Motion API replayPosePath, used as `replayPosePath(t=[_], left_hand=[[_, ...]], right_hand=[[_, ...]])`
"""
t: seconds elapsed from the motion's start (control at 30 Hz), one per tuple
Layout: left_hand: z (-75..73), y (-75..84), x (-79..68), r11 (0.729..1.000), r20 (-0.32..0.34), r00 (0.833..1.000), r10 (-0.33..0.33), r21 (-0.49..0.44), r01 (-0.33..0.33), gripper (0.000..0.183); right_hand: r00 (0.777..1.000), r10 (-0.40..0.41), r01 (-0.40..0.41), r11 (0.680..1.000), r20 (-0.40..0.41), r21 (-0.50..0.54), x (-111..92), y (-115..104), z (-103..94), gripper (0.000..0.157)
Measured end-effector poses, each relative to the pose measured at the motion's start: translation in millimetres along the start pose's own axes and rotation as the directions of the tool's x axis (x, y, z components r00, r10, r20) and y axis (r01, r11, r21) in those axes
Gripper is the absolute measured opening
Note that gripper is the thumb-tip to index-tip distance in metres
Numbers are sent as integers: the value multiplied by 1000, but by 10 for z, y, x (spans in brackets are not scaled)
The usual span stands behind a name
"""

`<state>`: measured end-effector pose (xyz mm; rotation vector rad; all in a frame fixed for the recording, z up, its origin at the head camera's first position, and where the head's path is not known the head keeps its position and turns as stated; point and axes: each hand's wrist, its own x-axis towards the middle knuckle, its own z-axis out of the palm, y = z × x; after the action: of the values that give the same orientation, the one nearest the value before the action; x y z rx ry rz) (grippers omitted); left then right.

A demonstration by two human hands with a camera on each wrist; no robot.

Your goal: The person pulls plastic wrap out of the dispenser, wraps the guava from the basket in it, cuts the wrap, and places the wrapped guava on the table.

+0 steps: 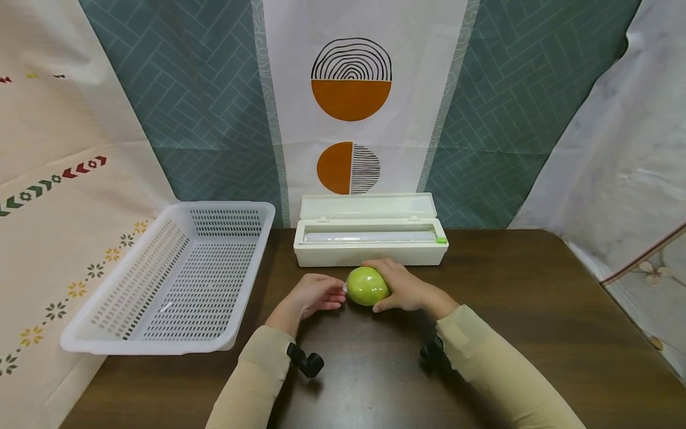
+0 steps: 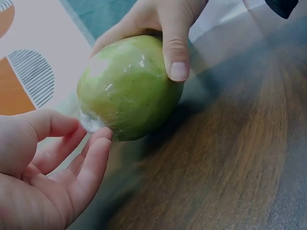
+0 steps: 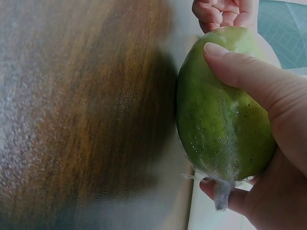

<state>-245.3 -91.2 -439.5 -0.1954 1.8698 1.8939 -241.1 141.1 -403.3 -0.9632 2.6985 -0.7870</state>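
A green mango [image 1: 367, 287] wrapped in clear cling film is held over the brown table in the middle of the head view. My right hand [image 1: 404, 286] grips it from the right, thumb on one side and fingers round the other. At its left end, my left hand [image 1: 318, 293] pinches a gathered tuft of cling film [image 2: 90, 122] between thumb and fingertips. A twisted film tail [image 3: 221, 194] sticks out at the opposite end, beside a right fingertip in the right wrist view. The film lies tight and shiny over the skin.
Behind the hands stands a white cling film dispenser [image 1: 370, 256], its lid [image 1: 368, 206] raised, with a film roll [image 1: 370, 237] and a green slider [image 1: 441, 240] in it. A white perforated basket [image 1: 227, 333] is at the left. Patterned cloths hang behind the table [image 1: 514, 280].
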Motion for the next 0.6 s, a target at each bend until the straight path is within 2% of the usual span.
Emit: replayPosePath(t=[0.33,0.6], left_hand=[[51,-21,-4,999,-4,999,44,-14,-45,29],[82,-38,8,992,-42,993,114,53,-112,23]], right_hand=[[1000,14,-14,1000,-3,5,-8,-2,3,91],[1000,9,-9,1000,-3,9,6,17,16,91]])
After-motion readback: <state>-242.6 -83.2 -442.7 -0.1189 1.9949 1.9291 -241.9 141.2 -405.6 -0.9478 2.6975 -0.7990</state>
